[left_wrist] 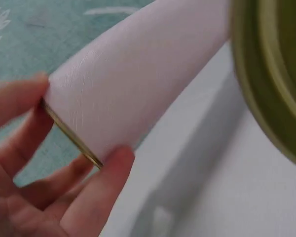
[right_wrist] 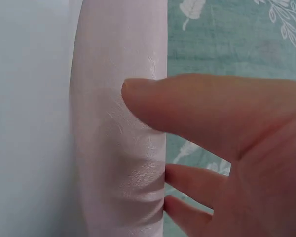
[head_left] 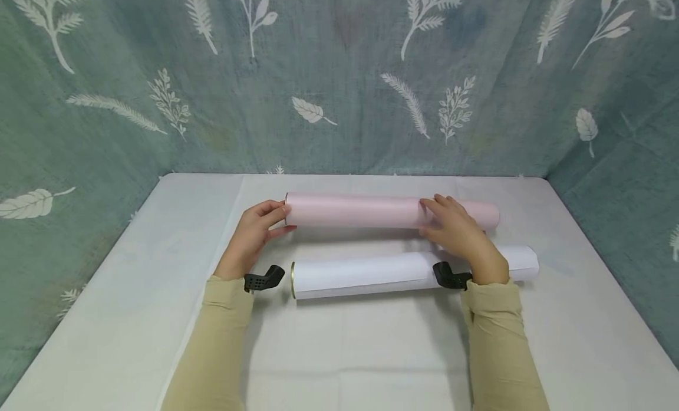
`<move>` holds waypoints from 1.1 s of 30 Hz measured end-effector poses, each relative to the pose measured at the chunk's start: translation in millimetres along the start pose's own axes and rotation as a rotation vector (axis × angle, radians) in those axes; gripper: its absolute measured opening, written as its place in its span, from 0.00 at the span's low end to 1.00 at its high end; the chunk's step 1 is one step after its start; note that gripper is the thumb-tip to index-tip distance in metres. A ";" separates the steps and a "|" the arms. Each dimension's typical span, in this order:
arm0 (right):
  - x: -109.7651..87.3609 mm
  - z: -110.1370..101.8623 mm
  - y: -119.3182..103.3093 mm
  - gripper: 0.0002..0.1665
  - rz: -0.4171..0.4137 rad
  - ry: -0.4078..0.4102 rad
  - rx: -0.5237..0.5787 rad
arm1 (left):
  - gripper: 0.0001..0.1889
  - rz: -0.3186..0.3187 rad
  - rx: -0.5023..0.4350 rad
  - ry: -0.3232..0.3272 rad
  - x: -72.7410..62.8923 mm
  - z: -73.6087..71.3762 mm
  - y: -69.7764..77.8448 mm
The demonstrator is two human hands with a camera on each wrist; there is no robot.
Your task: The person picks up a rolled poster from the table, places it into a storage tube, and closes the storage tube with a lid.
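Observation:
A long pink roll point(head_left: 355, 210) lies crosswise at the far part of the table, over the tabletop. My left hand point(head_left: 251, 237) grips its left end, with the thumb on the near side and the fingers at the gold rim point(left_wrist: 71, 134). Toward the roll's right end, my right hand point(head_left: 458, 231) holds it from above, thumb across the pink surface point(right_wrist: 118, 49) and fingertips at the far edge. Nearer to me a white roll point(head_left: 366, 275) rests beneath my right wrist; its round gold end point(left_wrist: 271, 74) looms large in the left wrist view.
White cloth covers the table point(head_left: 132, 316). Green leaf-patterned fabric point(head_left: 339, 128) rises behind it and along both sides. A black wrist mount point(head_left: 265, 278) on the left arm sits beside the white roll's left end; another point(head_left: 451, 276) overlaps that roll on the right.

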State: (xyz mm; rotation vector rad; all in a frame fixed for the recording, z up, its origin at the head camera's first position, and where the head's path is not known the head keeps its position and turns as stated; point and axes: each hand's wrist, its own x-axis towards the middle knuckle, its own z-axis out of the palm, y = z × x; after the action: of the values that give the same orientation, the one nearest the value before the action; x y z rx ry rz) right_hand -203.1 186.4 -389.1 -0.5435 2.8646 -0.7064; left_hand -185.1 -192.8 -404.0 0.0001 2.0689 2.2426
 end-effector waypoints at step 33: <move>-16.5 -28.6 6.1 0.37 -0.028 -0.005 0.037 | 0.27 -0.057 0.395 0.024 5.2 18.5 3.6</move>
State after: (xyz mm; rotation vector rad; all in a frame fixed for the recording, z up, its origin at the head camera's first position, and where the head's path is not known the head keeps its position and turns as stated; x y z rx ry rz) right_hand -196.0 209.7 -366.0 -0.5802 2.8388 -0.7604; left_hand -189.4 -174.3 -399.1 -0.0581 2.4518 1.7750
